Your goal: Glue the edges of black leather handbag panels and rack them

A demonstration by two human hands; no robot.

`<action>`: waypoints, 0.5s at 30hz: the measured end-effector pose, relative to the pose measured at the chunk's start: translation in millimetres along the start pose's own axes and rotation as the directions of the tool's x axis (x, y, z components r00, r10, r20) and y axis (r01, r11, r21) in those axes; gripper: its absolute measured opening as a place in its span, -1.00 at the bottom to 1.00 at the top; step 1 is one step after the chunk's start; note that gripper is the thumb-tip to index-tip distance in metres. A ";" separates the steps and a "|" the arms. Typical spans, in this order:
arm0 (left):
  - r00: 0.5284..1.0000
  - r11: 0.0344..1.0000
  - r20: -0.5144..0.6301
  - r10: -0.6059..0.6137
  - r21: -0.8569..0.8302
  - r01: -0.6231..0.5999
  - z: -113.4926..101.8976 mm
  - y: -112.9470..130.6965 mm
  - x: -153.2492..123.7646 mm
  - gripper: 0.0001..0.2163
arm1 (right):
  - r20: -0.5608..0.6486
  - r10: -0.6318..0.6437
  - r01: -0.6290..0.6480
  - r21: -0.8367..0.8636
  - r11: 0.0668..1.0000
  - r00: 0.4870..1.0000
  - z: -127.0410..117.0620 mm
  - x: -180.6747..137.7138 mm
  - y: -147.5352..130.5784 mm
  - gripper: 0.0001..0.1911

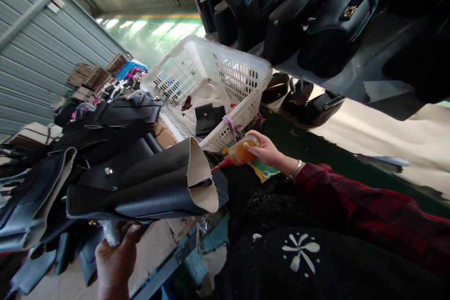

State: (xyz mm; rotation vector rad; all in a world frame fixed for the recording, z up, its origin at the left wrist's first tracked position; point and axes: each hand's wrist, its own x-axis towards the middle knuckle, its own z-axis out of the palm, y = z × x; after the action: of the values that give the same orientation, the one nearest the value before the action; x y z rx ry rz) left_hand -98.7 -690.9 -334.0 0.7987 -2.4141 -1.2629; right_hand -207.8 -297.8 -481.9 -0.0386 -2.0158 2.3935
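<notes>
The single view looks forward and down from the person's head (rather wide, reaching the grey ribbed metal wall (66, 63)). The black leather bag (147, 178) is close, the white perforated plastic basket (230, 52) farther off.

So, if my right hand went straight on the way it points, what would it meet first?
The squeeze bottle in your right hand would probably meet the black handbag first, at its open end, red nozzle leading; depth there is unclear.

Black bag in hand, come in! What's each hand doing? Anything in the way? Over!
Left hand: holding black bag from below. Right hand: holding orange bottle, red nozzle by bag's open end. White basket: beyond, not blocking the nozzle.
</notes>
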 end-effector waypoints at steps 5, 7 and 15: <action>1.000 0.999 0.021 0.021 0.025 -0.022 -3.3 -1.9 1.2 -0.66 | -0.048 0.028 -0.026 0.049 0.998 0.998 6.3 4.8 -1.3 -0.52; 0.999 0.999 0.025 0.030 0.038 -0.031 -4.5 -3.1 2.1 -0.67 | -0.075 0.025 -0.021 0.062 0.998 0.997 9.2 8.2 -0.7 -0.51; 0.998 0.996 0.025 0.056 0.072 -0.058 -3.7 -4.8 4.7 -0.68 | -0.129 0.004 0.006 0.077 0.997 0.992 16.9 28.9 4.5 -0.49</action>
State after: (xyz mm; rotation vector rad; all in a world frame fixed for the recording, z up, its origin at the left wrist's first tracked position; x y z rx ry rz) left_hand -99.0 -698.3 -335.9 0.7331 -2.4954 -1.1755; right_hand -237.1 -314.5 -483.8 -0.1869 -1.8662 2.3980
